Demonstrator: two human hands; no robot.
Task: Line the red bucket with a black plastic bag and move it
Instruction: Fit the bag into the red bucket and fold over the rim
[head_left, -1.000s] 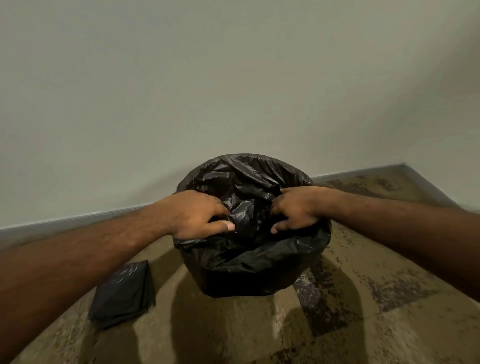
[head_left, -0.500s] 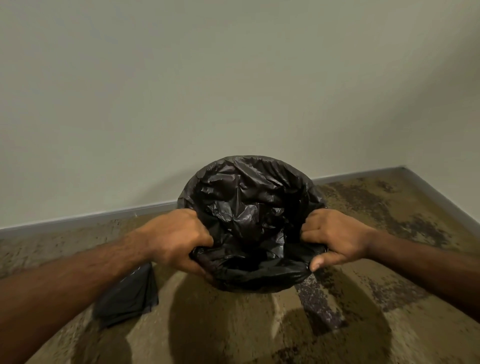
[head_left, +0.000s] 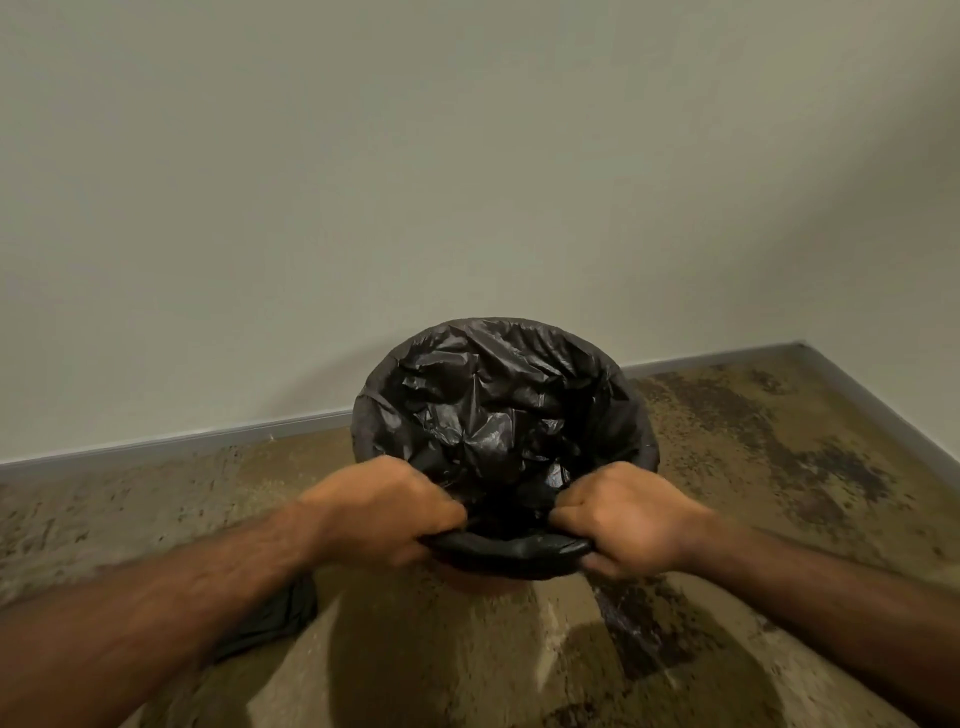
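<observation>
Red bucket (head_left: 483, 584): almost wholly hidden under the crinkled black plastic bag (head_left: 498, 415); only a reddish sliver shows.
Folded black plastic sheet (head_left: 270, 621): largely covered by the left forearm.
Fingertips: buried in the bag's rolled edge.
Forearms: cut off by the frame's edges.

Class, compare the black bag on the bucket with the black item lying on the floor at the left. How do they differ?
The black bag is opened out, crumpled and stretched over the bucket; the folded item lies flat on the floor. The left hand and right hand grip the bag's near edge; nothing touches the folded item, which an arm partly hides. Both look like glossy black plastic.
</observation>
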